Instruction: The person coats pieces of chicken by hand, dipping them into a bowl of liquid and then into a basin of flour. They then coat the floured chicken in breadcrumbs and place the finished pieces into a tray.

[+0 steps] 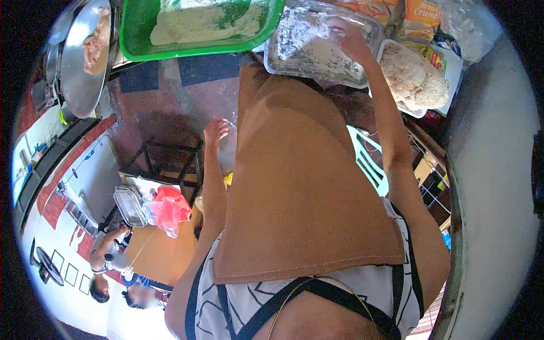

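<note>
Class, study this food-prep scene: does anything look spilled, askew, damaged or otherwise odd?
Nothing is plainly wrong: white powder lies in the green tub and the clear plastic tray. The steel bowl looks steeply tilted, but that is probably the lens bending things near the picture's edge.
</note>
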Available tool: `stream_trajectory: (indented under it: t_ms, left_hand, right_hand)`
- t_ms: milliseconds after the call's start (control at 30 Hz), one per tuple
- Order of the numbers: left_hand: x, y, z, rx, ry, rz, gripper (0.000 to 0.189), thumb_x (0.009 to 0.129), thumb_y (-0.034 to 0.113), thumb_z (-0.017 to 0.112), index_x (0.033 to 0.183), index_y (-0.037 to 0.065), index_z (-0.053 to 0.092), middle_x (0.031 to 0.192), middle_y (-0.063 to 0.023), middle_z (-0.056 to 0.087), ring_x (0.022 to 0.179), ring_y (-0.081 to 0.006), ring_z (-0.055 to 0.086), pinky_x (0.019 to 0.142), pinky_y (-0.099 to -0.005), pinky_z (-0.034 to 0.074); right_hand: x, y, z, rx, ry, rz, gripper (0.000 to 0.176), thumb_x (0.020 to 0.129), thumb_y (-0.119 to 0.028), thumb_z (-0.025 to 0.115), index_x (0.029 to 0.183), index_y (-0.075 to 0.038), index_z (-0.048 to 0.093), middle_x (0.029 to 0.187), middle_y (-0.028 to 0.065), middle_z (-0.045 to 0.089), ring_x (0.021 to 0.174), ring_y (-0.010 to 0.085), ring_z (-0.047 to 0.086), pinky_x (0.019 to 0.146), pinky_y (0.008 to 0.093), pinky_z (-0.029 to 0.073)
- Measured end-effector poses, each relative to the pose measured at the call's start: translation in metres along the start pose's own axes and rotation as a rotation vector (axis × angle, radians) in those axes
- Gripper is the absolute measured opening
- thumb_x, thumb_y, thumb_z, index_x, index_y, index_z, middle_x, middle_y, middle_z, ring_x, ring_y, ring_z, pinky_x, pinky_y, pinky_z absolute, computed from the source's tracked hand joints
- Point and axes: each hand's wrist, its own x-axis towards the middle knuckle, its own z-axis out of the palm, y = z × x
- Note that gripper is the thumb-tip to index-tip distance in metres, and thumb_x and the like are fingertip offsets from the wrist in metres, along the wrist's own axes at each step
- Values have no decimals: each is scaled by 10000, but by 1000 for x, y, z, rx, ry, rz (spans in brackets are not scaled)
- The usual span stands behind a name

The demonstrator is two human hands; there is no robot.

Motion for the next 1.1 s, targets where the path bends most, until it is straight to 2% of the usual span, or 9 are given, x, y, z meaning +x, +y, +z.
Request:
stream_trajectory:
  t_ms: [133, 333, 433, 533, 600, 733, 833, 900, 1100]
  left_hand:
    - [-4, 11, 2, -26, -51, 42, 270, 917, 235, 486, 1089, 59, 597, 949, -74, 642, 718, -176, 635, 619, -295, 539]
    - [-12, 14, 5, 57, 24, 27, 298, 911, 265, 494, 1107, 62, 588, 934, -74, 637, 718, -175, 632, 618, -293, 531]
    - [-11, 16, 1, 34, -8, -15, 288, 903, 248, 509, 1107, 61, 588, 921, -78, 633, 707, -171, 626, 619, -284, 526]
    - [-16, 23, 2, 28, 10, -10, 266, 910, 211, 505, 1109, 55, 587, 920, -82, 633, 699, -168, 624, 609, -275, 524]
    - [-14, 24, -1, 30, -2, 20, 268, 910, 213, 519, 1111, 48, 585, 916, -79, 632, 699, -169, 620, 610, -278, 523]
    - [-13, 30, -4, -11, -42, 49, 283, 895, 231, 556, 1107, 47, 585, 907, -76, 628, 684, -168, 612, 598, -285, 521]
    - [-21, 38, -2, 16, -57, 107, 298, 882, 240, 574, 1109, 46, 583, 894, -75, 623, 675, -169, 606, 604, -290, 520]
    - [-15, 41, -3, 82, 18, -5, 304, 943, 273, 485, 1111, 38, 580, 970, -101, 623, 771, -186, 625, 650, -301, 527]
    - [-23, 37, -16, 17, -35, 15, 322, 930, 251, 507, 1156, 31, 573, 984, -101, 625, 786, -202, 629, 657, -301, 531]
  right_hand:
    - [-26, 92, 16, -399, 170, -304, 314, 795, -111, 607, 1103, -55, 604, 1059, 150, 632, 1006, 302, 607, 902, 396, 478]
    - [-72, 58, 20, -546, 171, 159, 288, 774, -150, 572, 1025, -12, 599, 1082, 202, 597, 966, 398, 582, 868, 449, 479]
    - [-63, 30, 44, -569, -170, 605, 389, 789, -245, 614, 1104, -22, 568, 1083, 253, 583, 1015, 424, 548, 882, 460, 448]
    - [-67, 33, 91, -479, -174, 477, 457, 791, -272, 620, 1124, 30, 538, 1131, 268, 554, 1071, 407, 527, 910, 459, 429]
    - [-64, 37, 120, -539, 72, 184, 500, 807, -287, 615, 1129, 82, 509, 1193, 283, 504, 1129, 394, 486, 944, 460, 400]
    - [-42, 9, 141, -628, 79, 129, 513, 819, -284, 613, 1137, 98, 486, 1222, 299, 463, 1165, 408, 442, 970, 456, 380]
    - [-19, 19, 158, -315, 19, 253, 441, 821, -239, 574, 1112, 87, 513, 1200, 315, 466, 1141, 462, 433, 974, 482, 383]
    - [-6, 18, 162, -644, 310, -228, 460, 802, -254, 580, 1122, 71, 527, 1288, 265, 428, 1162, 466, 408, 993, 513, 350]
    - [28, 18, 164, -700, 410, -344, 435, 784, -173, 602, 1146, 55, 525, 1330, 186, 422, 1173, 370, 430, 938, 471, 398]
